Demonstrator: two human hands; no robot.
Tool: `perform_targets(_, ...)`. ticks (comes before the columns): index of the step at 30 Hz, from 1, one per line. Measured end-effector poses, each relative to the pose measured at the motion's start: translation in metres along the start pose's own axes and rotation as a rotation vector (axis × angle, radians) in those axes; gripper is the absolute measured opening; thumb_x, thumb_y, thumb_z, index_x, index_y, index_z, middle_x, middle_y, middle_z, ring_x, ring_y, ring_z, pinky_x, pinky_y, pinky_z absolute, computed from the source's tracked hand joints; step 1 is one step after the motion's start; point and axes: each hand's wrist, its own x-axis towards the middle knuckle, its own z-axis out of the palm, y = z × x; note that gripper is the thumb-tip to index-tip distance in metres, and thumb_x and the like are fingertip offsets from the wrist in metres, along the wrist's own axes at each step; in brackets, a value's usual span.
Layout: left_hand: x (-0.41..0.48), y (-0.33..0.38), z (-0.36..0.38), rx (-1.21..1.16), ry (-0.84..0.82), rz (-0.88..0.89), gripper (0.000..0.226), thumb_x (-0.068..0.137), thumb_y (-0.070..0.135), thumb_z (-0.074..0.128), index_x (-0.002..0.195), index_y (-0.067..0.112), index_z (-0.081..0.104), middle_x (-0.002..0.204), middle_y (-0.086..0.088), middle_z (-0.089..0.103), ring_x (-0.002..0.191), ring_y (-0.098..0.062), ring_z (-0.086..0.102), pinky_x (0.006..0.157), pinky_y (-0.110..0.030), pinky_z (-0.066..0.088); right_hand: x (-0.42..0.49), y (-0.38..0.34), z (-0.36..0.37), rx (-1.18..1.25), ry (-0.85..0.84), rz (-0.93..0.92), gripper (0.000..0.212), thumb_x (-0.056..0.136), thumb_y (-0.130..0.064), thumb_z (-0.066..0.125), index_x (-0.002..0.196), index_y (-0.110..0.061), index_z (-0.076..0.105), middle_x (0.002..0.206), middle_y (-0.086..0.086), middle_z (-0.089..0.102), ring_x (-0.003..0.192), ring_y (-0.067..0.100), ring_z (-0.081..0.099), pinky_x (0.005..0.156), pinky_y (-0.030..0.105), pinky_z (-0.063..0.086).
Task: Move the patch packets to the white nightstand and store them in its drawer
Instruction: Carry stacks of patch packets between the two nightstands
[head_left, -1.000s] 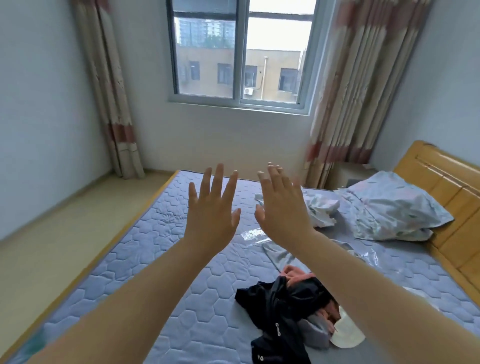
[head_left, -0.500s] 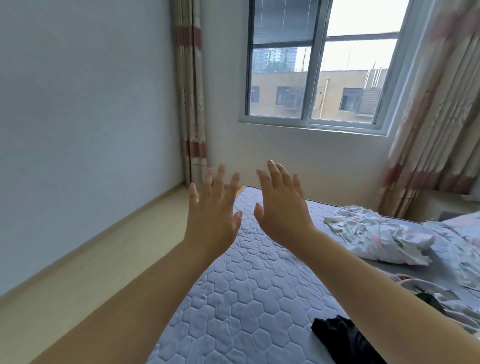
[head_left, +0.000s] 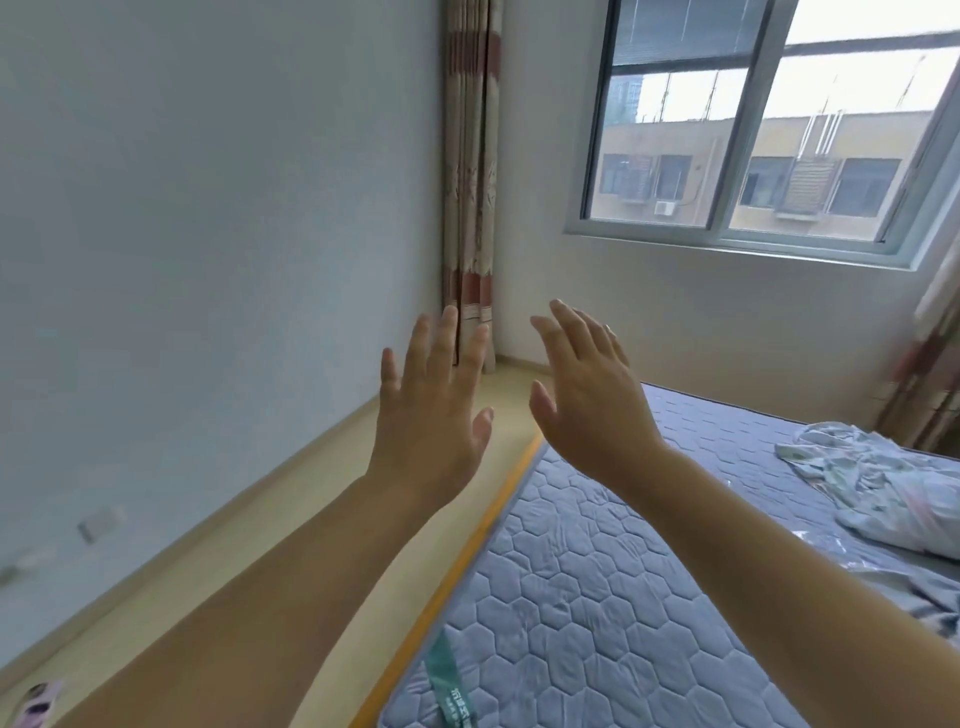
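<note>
Bed (head_left: 597, 597): grey quilted mattress with an orange-trimmed left edge that runs toward the room corner, where a curtain (head_left: 470, 208) hangs. The near left part is bare apart from a green label (head_left: 447, 686) at the near edge.

Crumpled floral bedding (head_left: 883, 493) lies toward the bed's right edge.

Patch packets: none in view. White nightstand: not in view either. Judgement: both are outside the frame, so the task looks to be at the locating stage, with nothing collected yet.

Left hand (head_left: 431, 415): raised in the air, back to the camera, above the floor strip beside the bed's left edge.

Right hand (head_left: 587, 410): raised alongside it, above the bed's far left corner.

Judgement: the hands are held up empty, not reaching for any object.

Left fingers (head_left: 447, 343): straight and slightly spread. Right fingers (head_left: 571, 332): straight and closer together, thumb out. Neither hand holds or touches anything.
</note>
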Motion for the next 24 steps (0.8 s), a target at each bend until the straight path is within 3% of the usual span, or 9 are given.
perform_targets(3,0.012,-0.056,0.020,0.013,-0.014,-0.022,0.074,0.097,0.041,0.041,0.153,0.024,-0.004,0.160,-0.006,-0.013,0.147,-0.027,-0.013,0.116,-0.053,0.001,0.033,-0.029,0.047,-0.014,-0.006,-0.020,0.058,0.083,-0.018,0.062,0.136,-0.005,0.043,0.145,0.016,0.040,0.133,0.033,0.039,0.110,0.050,0.033)
perform_targets(10,0.076,-0.218,0.099,0.140,-0.080,0.119,0.076,0.097,0.043,0.041,0.153,0.023,-0.005,0.161,-0.009,-0.009,0.148,-0.030,-0.009,0.115,-0.056,0.004,0.131,-0.077,0.189,-0.006,-0.032,0.024,0.056,0.085,-0.022,0.060,0.136,-0.007,0.043,0.147,0.016,0.038,0.137,0.031,0.034,0.112,0.050,0.030)
perform_targets(13,0.123,-0.287,0.131,0.139,-0.096,0.124,0.076,0.095,0.041,0.046,0.154,0.021,0.002,0.161,-0.010,-0.002,0.148,-0.031,-0.004,0.114,-0.056,0.008,0.186,-0.095,0.253,-0.011,-0.065,0.059,0.057,0.087,-0.024,0.059,0.138,-0.005,0.041,0.147,0.015,0.038,0.137,0.031,0.034,0.113,0.048,0.027)
perform_targets(17,0.169,-0.371,0.169,0.155,-0.054,0.152,0.080,0.086,0.038,0.062,0.150,0.017,0.019,0.157,-0.016,0.022,0.145,-0.036,0.019,0.107,-0.061,0.026,0.259,-0.126,0.325,0.000,-0.111,0.066,0.058,0.088,-0.026,0.059,0.140,-0.007,0.040,0.149,0.014,0.036,0.139,0.030,0.032,0.114,0.046,0.024)
perform_targets(24,0.244,-0.513,0.236,0.151,-0.088,0.126,0.085,0.080,0.043,0.068,0.148,0.018,0.023,0.155,-0.016,0.028,0.142,-0.037,0.027,0.105,-0.061,0.028,0.374,-0.172,0.436,-0.025,-0.137,0.062,0.059,0.089,-0.028,0.056,0.141,-0.008,0.038,0.149,0.013,0.035,0.139,0.029,0.031,0.115,0.047,0.025)
